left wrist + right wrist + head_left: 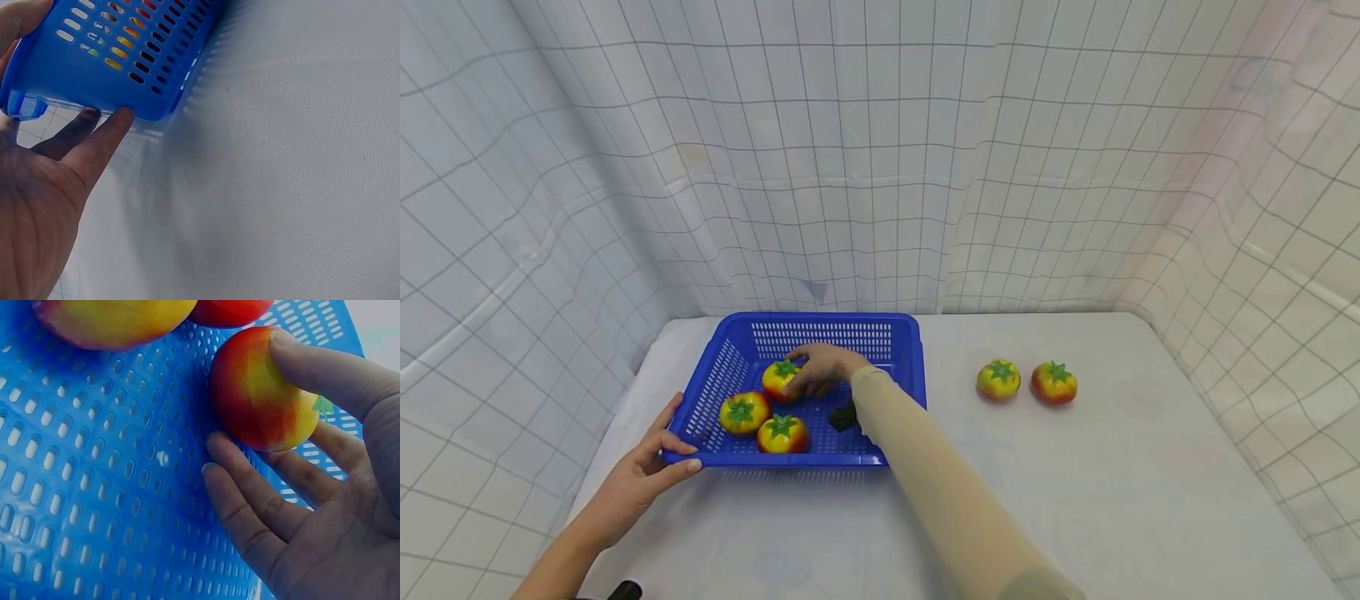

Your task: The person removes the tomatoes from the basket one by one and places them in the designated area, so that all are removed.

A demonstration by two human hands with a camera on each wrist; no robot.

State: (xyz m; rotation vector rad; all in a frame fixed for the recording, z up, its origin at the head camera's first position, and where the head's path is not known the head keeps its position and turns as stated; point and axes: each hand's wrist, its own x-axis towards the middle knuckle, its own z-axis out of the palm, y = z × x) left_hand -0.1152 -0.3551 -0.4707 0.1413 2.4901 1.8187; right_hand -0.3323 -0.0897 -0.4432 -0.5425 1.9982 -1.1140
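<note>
A blue plastic basket (906,367) with slotted walls sits on the left half of the table. Three red-and-yellow tomatoes with green leafy tops are inside it. My right hand (823,367) reaches into the basket and holds the rearmost tomato (259,394), thumb on one side and fingers around the other. The other two, a left tomato (745,413) and a front tomato (783,435), lie close by on the basket floor. At the basket's front left corner, my left hand (640,471) grips the rim; some fingers reach under the basket (69,81) in the left wrist view.
Two more tomatoes stand side by side on the white table right of the basket, a yellower tomato (998,381) and a redder tomato (1054,383). White grid-patterned curtains (887,167) close off the back and both sides.
</note>
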